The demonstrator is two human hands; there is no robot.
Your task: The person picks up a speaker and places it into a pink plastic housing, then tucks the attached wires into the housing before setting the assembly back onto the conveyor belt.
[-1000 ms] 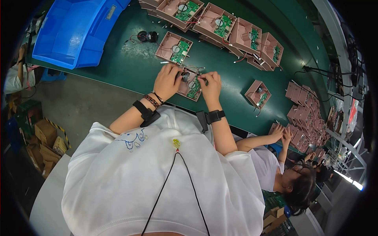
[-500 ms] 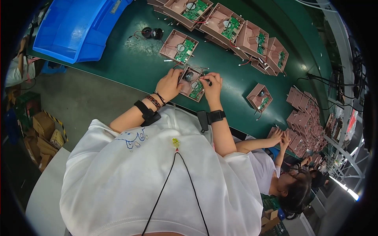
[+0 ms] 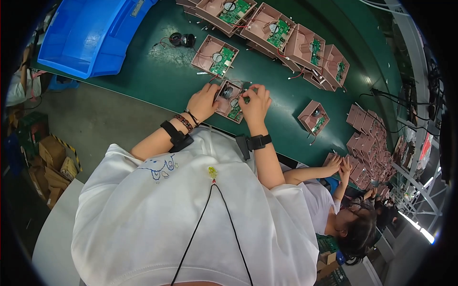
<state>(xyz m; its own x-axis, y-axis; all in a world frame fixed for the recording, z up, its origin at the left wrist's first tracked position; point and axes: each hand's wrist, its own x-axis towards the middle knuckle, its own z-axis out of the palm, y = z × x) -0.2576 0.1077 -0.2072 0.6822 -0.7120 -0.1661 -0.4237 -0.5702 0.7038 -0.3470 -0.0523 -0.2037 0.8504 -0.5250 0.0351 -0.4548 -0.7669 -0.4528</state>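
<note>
A small open pinkish-brown box (image 3: 223, 107) sits at the near edge of the green table, between my hands. Inside it are a round black speaker (image 3: 227, 91) and a green circuit board (image 3: 234, 113), with thin wires over its far side. My left hand (image 3: 203, 102) is closed on the box's left wall, thumb at the inside. My right hand (image 3: 256, 106) is at the right wall, its thumb and forefinger drawn together by the wires. Whatever lies between those fingertips is too small to make out.
Just beyond stands another open box (image 3: 202, 58) with a board, beside loose black speakers (image 3: 182, 39). A blue bin (image 3: 90, 35) is at the far left. Stacked boxes (image 3: 267, 24) line the back; a single box (image 3: 313, 118) sits to the right. A co-worker's hands (image 3: 339, 165) are farther right.
My right hand has shifted slightly and turned, its back now covering more of the box's right side. My left hand keeps its hold on the box.
</note>
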